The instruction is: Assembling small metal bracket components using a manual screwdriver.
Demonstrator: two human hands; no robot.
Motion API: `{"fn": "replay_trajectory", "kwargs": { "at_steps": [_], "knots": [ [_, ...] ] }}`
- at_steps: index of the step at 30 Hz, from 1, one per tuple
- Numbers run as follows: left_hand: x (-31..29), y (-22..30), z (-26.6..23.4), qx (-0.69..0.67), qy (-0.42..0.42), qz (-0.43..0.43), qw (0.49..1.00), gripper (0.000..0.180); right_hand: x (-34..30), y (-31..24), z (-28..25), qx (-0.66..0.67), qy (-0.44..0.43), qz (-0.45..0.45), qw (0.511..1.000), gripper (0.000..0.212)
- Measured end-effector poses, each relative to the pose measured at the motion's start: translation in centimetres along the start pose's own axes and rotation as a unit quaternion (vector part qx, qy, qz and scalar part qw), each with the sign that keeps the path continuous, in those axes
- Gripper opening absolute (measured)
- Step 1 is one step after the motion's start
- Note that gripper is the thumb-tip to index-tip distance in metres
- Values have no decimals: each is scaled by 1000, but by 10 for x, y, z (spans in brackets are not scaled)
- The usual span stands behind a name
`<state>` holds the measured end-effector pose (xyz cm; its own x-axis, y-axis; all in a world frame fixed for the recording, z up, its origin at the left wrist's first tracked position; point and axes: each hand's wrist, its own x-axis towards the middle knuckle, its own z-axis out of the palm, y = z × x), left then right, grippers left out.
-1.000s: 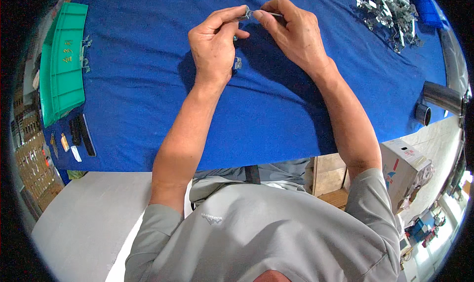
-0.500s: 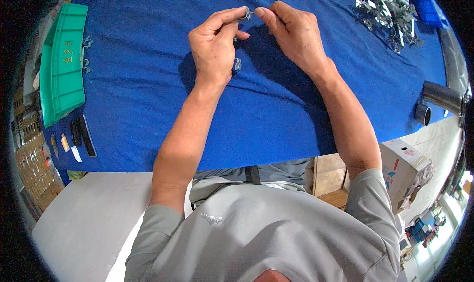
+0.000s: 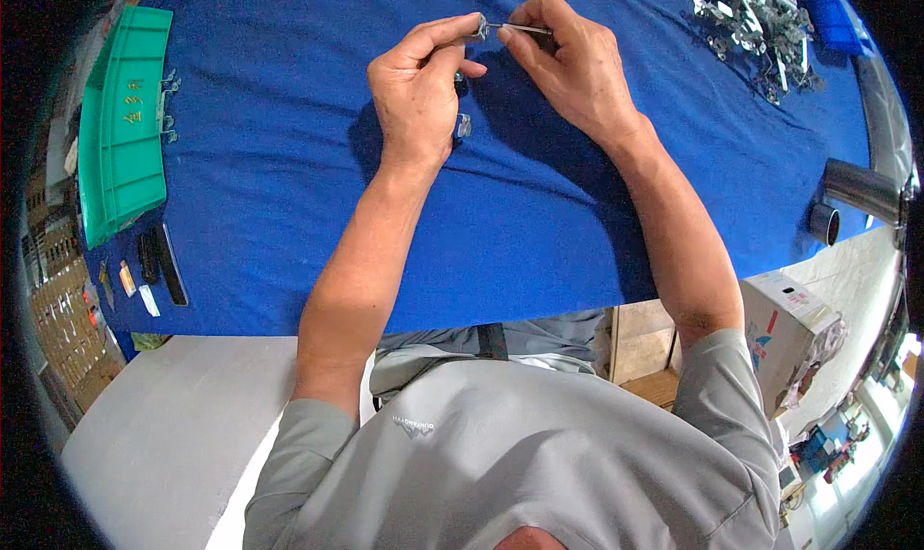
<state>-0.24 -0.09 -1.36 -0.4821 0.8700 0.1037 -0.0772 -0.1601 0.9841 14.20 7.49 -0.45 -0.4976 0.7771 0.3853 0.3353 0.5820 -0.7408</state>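
Pinching a metal fitting [image 3: 480, 30] in left hand [image 3: 416, 88] and a slim rod [image 3: 525, 28] in right hand [image 3: 580, 74] at upper centre.

Bright, soft shadows on blue cloth [image 3: 529, 247], bent edges, grainy black corners

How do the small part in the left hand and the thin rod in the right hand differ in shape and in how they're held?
The small part is compact and irregular; the thin rod is long and straight. The small part sits at the fingertips of the left hand, while the thin rod lies between the right hand's thumb and fingers. Both are held over the blue cloth.
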Motion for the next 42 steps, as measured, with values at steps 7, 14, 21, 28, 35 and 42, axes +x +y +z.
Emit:
{"fn": "replay_trajectory", "kwargs": {
  "at_steps": [7,14,21,28,35,42],
  "knots": [
    [0,-1,1,-14,2,7,1000,26,2,4,-2,-44,0,-38,998,30],
    [0,-2,0,-1,3,1,1000,25,1,0,-1,11,-10,-3,1000,26],
    [0,1,1,-6,4,-5,1000,26,0,10,-1,-19,-5,-22,1000,23],
    [1,-3,-1,-13,-1,13,1000,27,-1,2,2,3,18,-65,998,21],
    [1,2,1,-17,11,-24,1000,25,-2,4,-1,12,24,-36,999,18],
    [0,-4,-1,-13,-9,7,1000,25,-2,-2,0,-4,9,-13,1000,18]
  ]
}}
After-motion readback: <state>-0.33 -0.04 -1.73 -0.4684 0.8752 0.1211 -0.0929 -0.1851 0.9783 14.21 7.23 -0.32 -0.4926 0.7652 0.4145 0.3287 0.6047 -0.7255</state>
